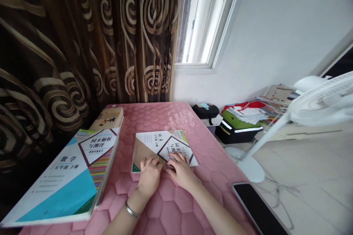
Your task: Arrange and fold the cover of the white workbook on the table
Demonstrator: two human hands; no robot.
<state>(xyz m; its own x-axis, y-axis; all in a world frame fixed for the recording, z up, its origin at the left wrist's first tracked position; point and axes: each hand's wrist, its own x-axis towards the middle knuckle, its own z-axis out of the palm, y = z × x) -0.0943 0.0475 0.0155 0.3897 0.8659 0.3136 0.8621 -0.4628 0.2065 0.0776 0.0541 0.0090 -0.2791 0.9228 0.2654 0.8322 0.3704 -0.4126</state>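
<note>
A workbook (pixel 149 141) with a white, tan and green cover lies flat on a pink quilted surface (pixel 171 209). My left hand (pixel 151 170) rests over its near edge, fingers curled down and closed. Beside it, my right hand (pixel 180 169) bends over the same cover, with thumb and forefinger drawn together close to the left fingertips. Something small and greyish shows between the two hands, too little of it visible to name. A silver bangle (pixel 131 211) circles my left wrist. The hands hide the lower middle of the cover.
Larger workbooks (pixel 66 176) are stacked at the left, before a tan box-like item (pixel 109 116). A phone (pixel 257 209) lies at the right edge. On the floor stand a white fan (pixel 264 136) and a black bin (pixel 237 134) of papers. A patterned curtain (pixel 132 36) hangs behind.
</note>
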